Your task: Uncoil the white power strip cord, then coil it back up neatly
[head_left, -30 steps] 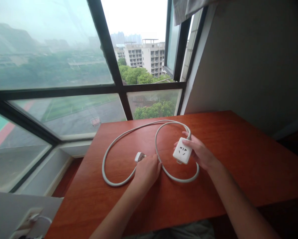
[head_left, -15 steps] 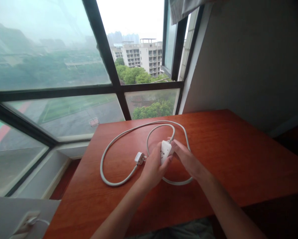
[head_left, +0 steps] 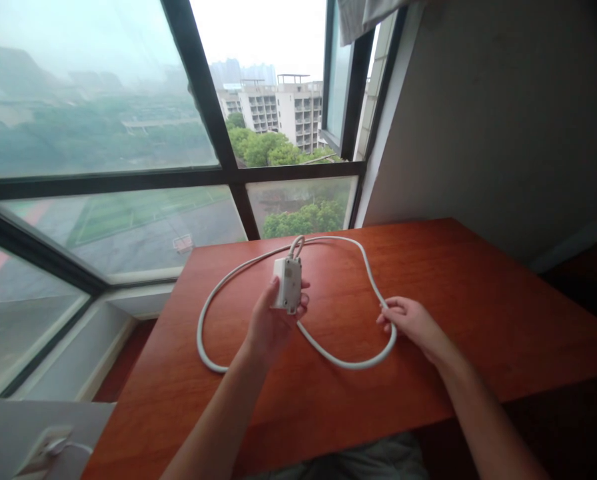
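My left hand [head_left: 273, 320] is closed round a small white power strip [head_left: 289, 283], held up above the table with a flat face with screws toward me. From the strip's top end a white cord [head_left: 348, 365] bends over and lies in wide loops on the wooden table [head_left: 328, 413]. On the right side of the loop, my right hand [head_left: 411, 321] pinches the cord between thumb and fingers. The plug at the cord's other end is hidden behind my left hand and forearm.
A large window [head_left: 233, 175] with dark frames stands behind the table, one pane [head_left: 342, 87] swung out. To the right rises a grey wall [head_left: 468, 120]. At the lower left, a wall socket [head_left: 43, 453] has a white plug in it.
My left hand has moved left and turned the power strip so its other face shows. My right hand has left the strip, moved right and taken hold of the cord.
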A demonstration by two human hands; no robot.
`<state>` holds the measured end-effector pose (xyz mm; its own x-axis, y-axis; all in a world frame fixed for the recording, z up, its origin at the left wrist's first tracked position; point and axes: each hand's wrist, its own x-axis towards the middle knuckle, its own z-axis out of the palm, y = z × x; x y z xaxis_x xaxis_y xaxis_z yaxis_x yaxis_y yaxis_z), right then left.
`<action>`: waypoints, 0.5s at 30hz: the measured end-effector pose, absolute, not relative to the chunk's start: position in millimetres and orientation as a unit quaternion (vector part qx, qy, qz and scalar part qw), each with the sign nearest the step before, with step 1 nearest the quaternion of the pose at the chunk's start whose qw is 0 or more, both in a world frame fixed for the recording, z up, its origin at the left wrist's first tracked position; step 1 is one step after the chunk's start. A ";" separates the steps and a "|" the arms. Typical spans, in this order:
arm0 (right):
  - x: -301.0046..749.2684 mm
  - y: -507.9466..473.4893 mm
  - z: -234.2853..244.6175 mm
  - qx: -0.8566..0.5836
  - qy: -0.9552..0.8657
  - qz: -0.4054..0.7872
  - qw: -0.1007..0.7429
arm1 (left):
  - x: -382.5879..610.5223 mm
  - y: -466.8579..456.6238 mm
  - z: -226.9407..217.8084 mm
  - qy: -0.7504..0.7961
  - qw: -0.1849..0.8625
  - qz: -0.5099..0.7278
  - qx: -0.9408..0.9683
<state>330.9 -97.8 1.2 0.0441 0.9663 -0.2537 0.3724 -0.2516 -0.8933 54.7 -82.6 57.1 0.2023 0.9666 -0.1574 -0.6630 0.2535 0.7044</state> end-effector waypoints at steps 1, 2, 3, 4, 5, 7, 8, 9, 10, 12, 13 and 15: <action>334.3 -97.2 4.6 -0.597 -0.466 0.527 0.385 | 51.4 -81.7 57.5 0.305 0.731 0.559 0.245; 337.6 -96.5 8.9 -0.549 -0.419 0.581 0.432 | 48.2 -81.0 57.5 0.313 0.729 0.560 0.239; 340.3 -95.7 14.1 -0.507 -0.382 0.616 0.465 | 45.5 -80.5 57.3 0.319 0.730 0.557 0.235; 342.1 -94.8 19.7 -0.478 -0.356 0.634 0.493 | 43.4 -80.3 56.8 0.324 0.733 0.552 0.231; 342.8 -93.8 25.7 -0.457 -0.339 0.640 0.517 | 42.2 -80.4 56.1 0.327 0.737 0.545 0.230; 340.7 -91.6 39.3 -0.439 -0.332 0.624 0.555 | 42.2 -81.4 54.7 0.329 0.746 0.531 0.231; 338.0 -90.7 47.2 -0.436 -0.342 0.609 0.568 | 43.3 -82.2 54.1 0.331 0.750 0.523 0.233; 334.6 -90.0 56.0 -0.436 -0.360 0.590 0.576 | 45.0 -83.1 53.3 0.333 0.754 0.516 0.236; 330.4 -89.7 65.8 -0.440 -0.384 0.565 0.583 | 47.3 -83.9 52.5 0.336 0.756 0.509 0.239; 320.1 -91.2 87.5 -0.455 -0.437 0.512 0.583 | 53.2 -85.2 50.1 0.342 0.759 0.495 0.248; 314.0 -93.1 99.0 -0.455 -0.464 0.492 0.579 | 56.8 -85.6 48.4 0.345 0.760 0.489 0.254; 299.7 -99.1 121.1 -0.445 -0.508 0.466 0.572 | 65.6 -85.3 44.3 0.349 0.762 0.475 0.269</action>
